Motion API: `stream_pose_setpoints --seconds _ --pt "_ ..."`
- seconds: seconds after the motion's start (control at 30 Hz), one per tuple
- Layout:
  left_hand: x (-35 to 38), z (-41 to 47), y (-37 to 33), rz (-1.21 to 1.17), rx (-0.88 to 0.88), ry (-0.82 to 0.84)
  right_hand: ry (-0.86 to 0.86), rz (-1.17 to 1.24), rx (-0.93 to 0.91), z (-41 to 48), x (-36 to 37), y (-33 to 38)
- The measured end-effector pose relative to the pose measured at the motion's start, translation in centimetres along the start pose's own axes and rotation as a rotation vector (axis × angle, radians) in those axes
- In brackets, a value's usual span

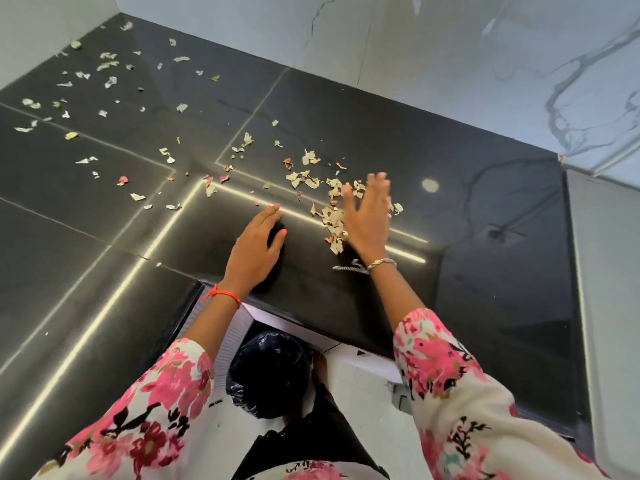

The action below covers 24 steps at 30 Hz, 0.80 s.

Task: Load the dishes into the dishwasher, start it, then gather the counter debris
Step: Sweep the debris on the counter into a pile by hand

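Note:
Scraps of debris lie scattered over the black glossy counter (485,220). A dense pile of debris (332,216) sits near the counter's middle. My right hand (367,216) lies flat against that pile's right side, fingers straight and spread, slightly blurred. My left hand (258,242) rests on the counter to the pile's left, fingers loosely bent, holding nothing. More loose debris scraps (104,71) are spread toward the far left corner. No dishwasher or dishes are in view.
A bin lined with a dark plastic bag (270,372) stands on the floor below the counter's front edge, between my arms. White marble wall panels (450,46) close off the counter at the back and right.

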<state>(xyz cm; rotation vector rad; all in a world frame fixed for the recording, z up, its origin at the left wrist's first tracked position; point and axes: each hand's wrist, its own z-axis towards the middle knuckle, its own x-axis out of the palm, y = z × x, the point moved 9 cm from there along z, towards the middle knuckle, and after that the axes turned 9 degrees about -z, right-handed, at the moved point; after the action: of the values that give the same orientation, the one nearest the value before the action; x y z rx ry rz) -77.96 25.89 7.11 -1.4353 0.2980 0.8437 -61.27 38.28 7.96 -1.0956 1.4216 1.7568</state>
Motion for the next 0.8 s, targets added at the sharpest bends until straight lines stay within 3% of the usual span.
stream_pose_setpoints --seconds 0.17,0.27,0.4,0.47,0.53,0.67,0.8 --pt "-2.6 2.6 2.2 0.015 -0.041 -0.038 0.052 -0.253 0.214 2.1 0.5 -5.7" --pt "-3.4 4.2 3.9 0.039 -0.067 -0.023 0.102 -0.246 0.087 1.1 2.9 -1.8" --pt "-4.1 5.8 5.3 0.035 -0.075 -0.001 0.214 -0.017 -0.193 -0.1 5.0 4.4" --pt "-4.4 6.0 6.0 0.036 -0.084 0.01 0.128 0.014 -0.167 2.4 3.4 3.4" --pt "-4.7 5.8 6.6 0.041 -0.1 0.01 0.043 -0.126 -0.07 5.7 1.6 0.0" --pt "-5.1 5.6 6.8 0.059 -0.092 -0.04 0.131 -0.271 0.11 9.4 0.9 -5.3" --pt "-5.5 5.6 6.7 0.034 -0.078 -0.091 0.171 -0.277 -0.1 6.3 4.5 1.4"
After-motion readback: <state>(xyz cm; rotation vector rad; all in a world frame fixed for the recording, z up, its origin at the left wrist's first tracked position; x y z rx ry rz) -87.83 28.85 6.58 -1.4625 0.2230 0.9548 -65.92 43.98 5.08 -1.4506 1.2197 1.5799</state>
